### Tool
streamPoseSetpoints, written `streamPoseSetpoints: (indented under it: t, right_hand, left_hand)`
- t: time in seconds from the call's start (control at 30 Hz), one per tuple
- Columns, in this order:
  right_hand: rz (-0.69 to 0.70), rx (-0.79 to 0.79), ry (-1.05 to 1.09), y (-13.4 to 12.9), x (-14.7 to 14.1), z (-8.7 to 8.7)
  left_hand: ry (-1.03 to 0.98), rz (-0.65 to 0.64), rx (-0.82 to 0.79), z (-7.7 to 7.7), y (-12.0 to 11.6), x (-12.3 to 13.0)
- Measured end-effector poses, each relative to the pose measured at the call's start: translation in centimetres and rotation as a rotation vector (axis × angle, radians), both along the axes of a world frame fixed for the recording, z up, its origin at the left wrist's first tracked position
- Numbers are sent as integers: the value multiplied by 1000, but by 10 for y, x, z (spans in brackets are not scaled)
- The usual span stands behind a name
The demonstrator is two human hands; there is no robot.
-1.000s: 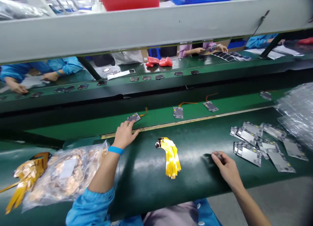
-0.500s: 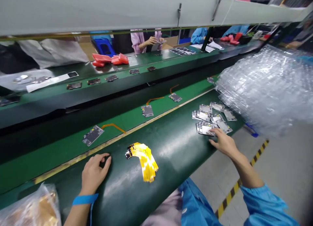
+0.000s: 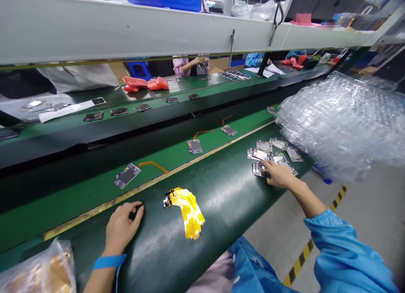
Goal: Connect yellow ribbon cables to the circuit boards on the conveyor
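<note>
The right hand [image 3: 278,175] has slid further onto the pile of silvery flat circuit boards [image 3: 274,155], fingers closing on one, while the left hand [image 3: 122,227] stays loosely curled and empty beside the fan of yellow flex strips [image 3: 186,206].

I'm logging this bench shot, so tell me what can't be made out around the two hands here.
- Head view: the right hand covers the circuit boards beneath it, so its grip is unclear.
- The left hand rests on the green mat; whether its curled fingers hold anything is hidden.
- The plastic bag is cut off by the frame's edge.
- Markings on the yellow flex cables are too small.
</note>
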State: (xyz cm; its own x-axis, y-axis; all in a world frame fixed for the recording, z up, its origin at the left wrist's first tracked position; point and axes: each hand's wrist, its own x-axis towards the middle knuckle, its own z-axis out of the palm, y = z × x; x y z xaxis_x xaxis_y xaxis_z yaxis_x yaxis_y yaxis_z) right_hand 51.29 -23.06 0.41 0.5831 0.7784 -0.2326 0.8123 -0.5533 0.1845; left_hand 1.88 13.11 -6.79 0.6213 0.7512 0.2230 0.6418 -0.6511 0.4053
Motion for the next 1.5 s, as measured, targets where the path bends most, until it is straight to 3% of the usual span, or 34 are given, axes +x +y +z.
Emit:
streamPoseSetpoints:
  t: [0.2, 0.33, 0.5, 0.6, 0.73, 0.87, 0.97, 1.07, 1.2, 1.3, 1.5]
  right_hand:
    - [30, 63, -92, 3, -10, 8]
    - [214, 118, -79, 37, -47, 19]
    - [608, 229, 108, 112, -139, 40]
    - [899, 211, 233, 151, -206, 44]
    - [1265, 163, 295, 183, -285, 27]
    - [1408, 130, 329, 198, -331, 7]
    - [1398, 89, 362, 203, -334, 1]
    - [1298, 91, 480, 209, -309, 2]
    - [930, 248, 644, 219, -255, 2]
    - [646, 314, 607, 228, -225, -2]
    - [406, 264, 605, 234, -211, -15]
  left_hand:
    - [-52, -13, 21, 0, -2, 2]
    - [-86, -4, 14, 5, -8, 6]
    - [-246, 61, -50, 15, -27, 3]
    - [-361, 127, -57, 23, -45, -9]
    - [-414, 203, -61, 30, -73, -36]
    - [-369, 224, -64, 29, -98, -62]
    - [-321, 218, -68, 25, -112, -73]
    - [-266, 197, -70, 23, -126, -72]
    - [-169, 125, -15, 26, -141, -60]
    - [-70, 35, 21, 31, -148, -48]
    - [111, -84, 24, 37, -154, -35]
